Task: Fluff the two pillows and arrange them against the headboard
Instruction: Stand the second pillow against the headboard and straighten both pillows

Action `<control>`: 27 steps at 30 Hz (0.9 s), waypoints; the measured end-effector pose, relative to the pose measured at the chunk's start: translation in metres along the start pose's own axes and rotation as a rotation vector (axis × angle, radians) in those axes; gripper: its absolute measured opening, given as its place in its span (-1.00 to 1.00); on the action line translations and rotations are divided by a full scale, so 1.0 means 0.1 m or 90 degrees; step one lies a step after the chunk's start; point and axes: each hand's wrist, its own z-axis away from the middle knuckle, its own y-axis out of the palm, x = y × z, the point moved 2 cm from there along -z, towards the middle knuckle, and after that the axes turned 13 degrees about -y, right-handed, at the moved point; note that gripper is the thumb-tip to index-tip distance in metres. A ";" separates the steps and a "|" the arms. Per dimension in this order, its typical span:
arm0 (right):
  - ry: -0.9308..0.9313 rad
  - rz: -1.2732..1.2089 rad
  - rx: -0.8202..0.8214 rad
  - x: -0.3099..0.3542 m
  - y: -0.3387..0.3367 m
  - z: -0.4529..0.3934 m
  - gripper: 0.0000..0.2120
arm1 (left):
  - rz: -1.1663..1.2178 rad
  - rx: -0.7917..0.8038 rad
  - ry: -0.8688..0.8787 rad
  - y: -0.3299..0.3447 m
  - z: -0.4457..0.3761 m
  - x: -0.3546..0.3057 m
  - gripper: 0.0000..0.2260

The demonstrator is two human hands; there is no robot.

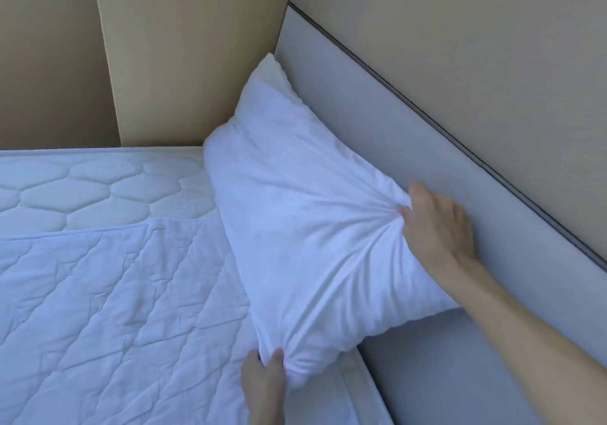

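Observation:
One white pillow [295, 201] leans against the grey headboard [377, 122] on the right, its far corner reaching toward the wall corner. My right hand [437, 224] pinches the fabric at the pillow's upper edge, next to the headboard, and creases radiate from the grip. My left hand [264, 378] clutches the pillow's near lower corner above the mattress edge. Only this one pillow is in view.
The white quilted mattress [92, 185] fills the left side, with a quilted blanket [115, 309] spread over its near part. Beige walls [460, 47] rise behind the headboard and the bed. A grey bed-frame panel [443, 375] lies at the lower right.

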 end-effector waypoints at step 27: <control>-0.041 0.116 0.093 -0.52 -0.15 0.97 -0.93 | -0.195 0.154 -0.036 -0.39 0.60 0.85 -0.87</control>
